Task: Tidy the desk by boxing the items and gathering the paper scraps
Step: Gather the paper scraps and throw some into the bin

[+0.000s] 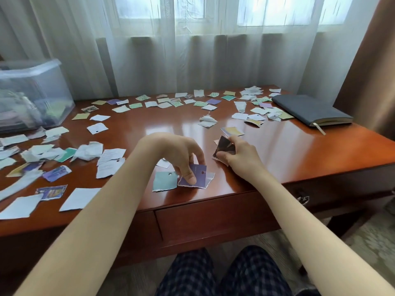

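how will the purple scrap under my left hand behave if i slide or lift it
The purple scrap is probably light and floppy: thin torn paper. The desk looks glossy, so it would likely slide easily under the left hand. Lying flat, its edge may resist lifting.

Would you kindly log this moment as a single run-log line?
phase: gathering scraps | left hand: pinches purple scrap on desk | right hand: holds dark scrap | clear box: far left
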The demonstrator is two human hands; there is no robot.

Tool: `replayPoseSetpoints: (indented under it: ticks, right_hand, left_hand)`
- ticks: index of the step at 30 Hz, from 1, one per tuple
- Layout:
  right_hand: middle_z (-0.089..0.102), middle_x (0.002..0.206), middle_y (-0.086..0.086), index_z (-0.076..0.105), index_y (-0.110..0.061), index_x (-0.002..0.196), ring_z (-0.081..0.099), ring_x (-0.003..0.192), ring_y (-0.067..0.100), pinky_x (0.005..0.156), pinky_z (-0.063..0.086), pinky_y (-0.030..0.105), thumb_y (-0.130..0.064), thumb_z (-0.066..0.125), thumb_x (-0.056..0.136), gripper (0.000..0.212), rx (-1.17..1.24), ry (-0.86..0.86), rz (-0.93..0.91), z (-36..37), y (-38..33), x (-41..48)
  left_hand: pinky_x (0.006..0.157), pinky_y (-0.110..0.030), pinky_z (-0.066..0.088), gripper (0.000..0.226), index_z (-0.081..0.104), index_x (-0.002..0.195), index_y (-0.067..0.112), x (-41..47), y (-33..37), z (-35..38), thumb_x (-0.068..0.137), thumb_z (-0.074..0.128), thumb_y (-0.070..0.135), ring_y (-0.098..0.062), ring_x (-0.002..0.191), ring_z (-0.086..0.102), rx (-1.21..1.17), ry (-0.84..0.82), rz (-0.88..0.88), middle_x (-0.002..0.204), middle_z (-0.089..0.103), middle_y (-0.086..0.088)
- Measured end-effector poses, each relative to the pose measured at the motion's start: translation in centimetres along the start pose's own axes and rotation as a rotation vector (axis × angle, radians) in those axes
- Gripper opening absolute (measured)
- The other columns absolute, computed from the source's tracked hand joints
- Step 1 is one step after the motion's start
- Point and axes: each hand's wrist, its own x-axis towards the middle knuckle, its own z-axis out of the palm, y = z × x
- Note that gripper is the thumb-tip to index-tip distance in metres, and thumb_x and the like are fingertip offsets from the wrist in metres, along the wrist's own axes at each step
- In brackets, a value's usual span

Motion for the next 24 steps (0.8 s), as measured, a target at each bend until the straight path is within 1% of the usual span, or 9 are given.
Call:
replayPoseSetpoints:
  ticks: [2, 4, 8, 12, 14, 16, 18, 21, 24]
  right_hand:
    - [0.066, 0.108, 0.012, 0.058, -0.006, 0.112, 0.059, 0.102, 0.029, 0.082, 0.042, 0.029, -0.018, 0.06, 0.088, 0.026, -0.048, 0.008, 0.001, 0.3, -0.1, 0.1]
    - [0.064, 0.111, 0.013, 0.056, -0.006, 0.113, 0.056, 0.105, 0.032, 0.084, 0.042, 0.034, -0.02, 0.057, 0.09, 0.027, -0.093, 0.012, 0.002, 0.5, 0.0, 0.3]
    - [0.055, 0.12, 0.015, 0.052, -0.006, 0.12, 0.05, 0.112, 0.034, 0.089, 0.039, 0.035, -0.023, 0.055, 0.091, 0.034, -0.165, 0.037, 0.023, 0.6, 0.4, 0.9]
    - [0.045, 0.129, 0.014, 0.044, -0.01, 0.131, 0.04, 0.121, 0.033, 0.099, 0.033, 0.038, -0.029, 0.05, 0.094, 0.043, -0.304, 0.08, 0.035, 0.8, 0.1, 1.7]
    - [0.047, 0.131, 0.012, 0.044, -0.01, 0.129, 0.04, 0.121, 0.032, 0.097, 0.033, 0.038, -0.029, 0.047, 0.095, 0.039, -0.357, 0.083, -0.002, 1.0, -0.2, 2.0]
    - [0.051, 0.128, 0.014, 0.044, -0.007, 0.124, 0.045, 0.118, 0.034, 0.093, 0.034, 0.038, -0.029, 0.044, 0.097, 0.035, -0.39, 0.033, -0.047, 1.2, -0.5, 2.1]
    - [0.056, 0.122, 0.019, 0.044, -0.005, 0.12, 0.05, 0.112, 0.038, 0.086, 0.037, 0.038, -0.028, 0.042, 0.097, 0.032, -0.405, -0.001, -0.061, 1.2, -0.8, 1.9]
    - [0.058, 0.115, 0.019, 0.049, -0.005, 0.112, 0.052, 0.108, 0.037, 0.084, 0.039, 0.038, -0.022, 0.046, 0.095, 0.025, -0.347, 0.059, -0.091, 1.0, -0.8, 1.6]
    - [0.062, 0.106, 0.015, 0.055, -0.005, 0.106, 0.055, 0.1, 0.033, 0.079, 0.04, 0.035, -0.018, 0.052, 0.091, 0.02, -0.162, 0.084, -0.057, 0.5, -0.4, 1.8]
  left_hand:
    - [0.046, -0.009, 0.043, 0.042, 0.055, 0.103, 0.025, 0.3, 0.0, 0.3, 0.071, 0.081, 0.016, -0.013, 0.062, 0.059, -0.007, 0.028, -0.017, 0.079, 0.059, 0.006]
    - [0.05, -0.015, 0.044, 0.044, 0.055, 0.1, 0.027, 0.5, 0.1, 0.5, 0.068, 0.083, 0.018, -0.016, 0.065, 0.06, 0.026, 0.056, -0.03, 0.079, 0.058, 0.007]
    - [0.052, -0.019, 0.037, 0.033, 0.057, 0.088, 0.029, 0.4, 0.4, 0.7, 0.068, 0.082, 0.026, -0.015, 0.068, 0.058, 0.14, 0.078, -0.038, 0.074, 0.058, 0.011]
    - [0.053, -0.019, 0.036, 0.032, 0.059, 0.092, 0.025, 0.1, 0.6, 0.9, 0.069, 0.082, 0.024, -0.01, 0.069, 0.053, 0.144, 0.134, -0.008, 0.083, 0.058, 0.01]
    - [0.056, -0.017, 0.038, 0.035, 0.06, 0.096, 0.023, 0.0, 0.8, 0.9, 0.069, 0.082, 0.019, -0.011, 0.072, 0.054, 0.13, 0.154, 0.024, 0.084, 0.06, 0.009]
    - [0.059, -0.017, 0.038, 0.038, 0.06, 0.098, 0.022, 0.0, 0.9, 1.0, 0.068, 0.083, 0.016, -0.014, 0.08, 0.055, 0.126, 0.176, 0.043, 0.097, 0.064, 0.004]
    - [0.059, -0.016, 0.038, 0.041, 0.061, 0.103, 0.019, 0.0, 1.0, 1.1, 0.068, 0.083, 0.016, -0.016, 0.083, 0.054, 0.125, 0.186, 0.037, 0.101, 0.062, 0.002]
    - [0.058, -0.019, 0.039, 0.05, 0.057, 0.112, 0.017, 0.2, 0.8, 1.1, 0.069, 0.082, 0.016, -0.018, 0.082, 0.054, 0.095, 0.154, 0.005, 0.085, 0.055, 0.009]
    - [0.054, -0.02, 0.037, 0.054, 0.053, 0.116, 0.018, 0.4, 0.7, 1.1, 0.07, 0.082, 0.015, -0.017, 0.075, 0.05, 0.064, 0.16, -0.008, 0.076, 0.046, 0.01]
